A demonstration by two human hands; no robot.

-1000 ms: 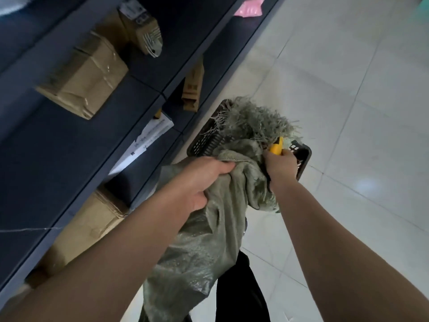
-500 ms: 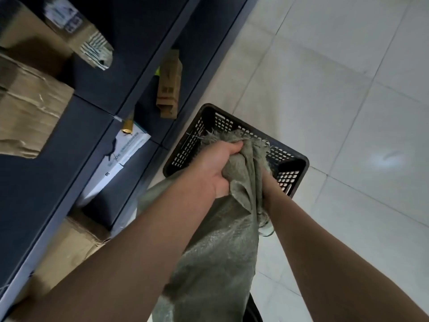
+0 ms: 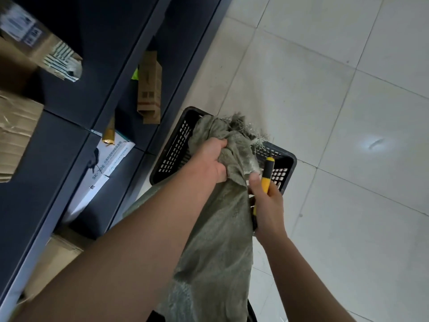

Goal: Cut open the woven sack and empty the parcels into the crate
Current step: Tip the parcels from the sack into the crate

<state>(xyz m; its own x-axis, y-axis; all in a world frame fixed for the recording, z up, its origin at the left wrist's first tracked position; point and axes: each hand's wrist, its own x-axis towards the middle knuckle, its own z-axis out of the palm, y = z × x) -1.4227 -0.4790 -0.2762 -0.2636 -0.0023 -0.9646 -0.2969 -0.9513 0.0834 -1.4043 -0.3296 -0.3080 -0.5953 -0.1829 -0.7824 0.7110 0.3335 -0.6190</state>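
A grey-green woven sack [image 3: 218, 247] hangs in front of me, its frayed top end [image 3: 239, 126] bunched over a black perforated crate [image 3: 171, 154] on the floor. My left hand [image 3: 209, 161] is clenched on the sack's neck just above the crate. My right hand [image 3: 267, 201] is beside the sack on its right, gripping a yellow-and-black utility knife [image 3: 267, 173] that points up; the thumb touches the fabric. The crate's inside is mostly hidden by the sack, and no parcels show in it.
Dark shelving [image 3: 69, 159] runs along the left, holding cardboard boxes [image 3: 16, 126], a brown paper parcel [image 3: 149, 89] and a white box [image 3: 102, 173]. Another carton [image 3: 53, 259] sits low under the shelf. Pale floor tiles [image 3: 336, 112] spread to the right.
My right hand has come out from behind the sack and the knife is visible again. The frayed sack end has shifted toward the crate's far right.
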